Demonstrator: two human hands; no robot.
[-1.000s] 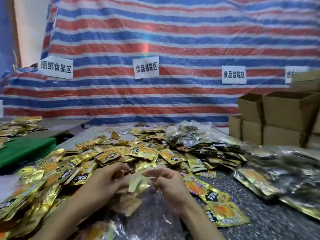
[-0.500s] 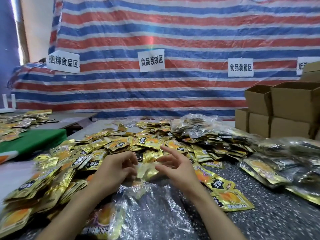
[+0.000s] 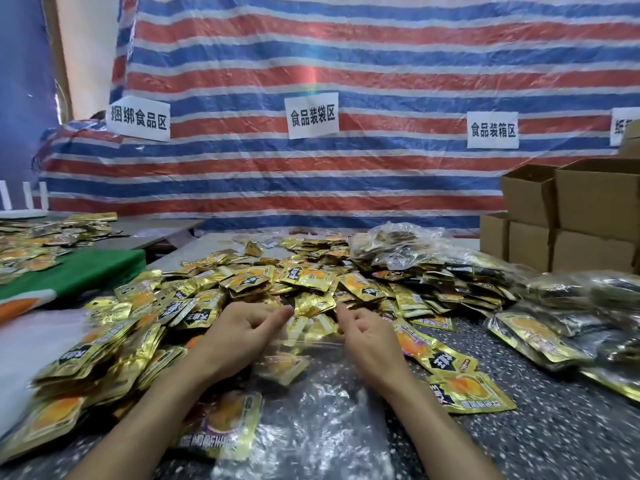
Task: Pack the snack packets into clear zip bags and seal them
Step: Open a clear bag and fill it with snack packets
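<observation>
Striped tarpaulin (image 3: 381, 81) in red, white and blue is hung behind the worktop (image 3: 554, 427), which is dark and speckled. Four white paper signs are fixed to it: 捆绑食品区 (image 3: 138, 121), 食品装袋区 (image 3: 312, 116), 食品装箱区 (image 3: 492, 129), and a fourth (image 3: 623, 126) cut off by the right of the view.

The left hand (image 3: 239, 337) and right hand (image 3: 370, 344) are held apart at the middle of the worktop, palms turned inward. On each, the index finger is stretched toward the other hand and the remaining fingers are curled. Both are placed at the far end of the clear zip bag (image 3: 311, 410); whether the film is pinched cannot be told.

The clear zip bag is laid flat from the hands back to the near edge, between the forearms, and gold packets can be seen through it.

Loose snack packets (image 3: 304, 275), gold foil with an orange picture and a black label in white characters too blurred to be read, are heaped from the left edge to the far edge. Filled bags (image 3: 571, 306) are piled along the right edge, and cardboard boxes (image 3: 595, 199) are stacked at the far right corner.
</observation>
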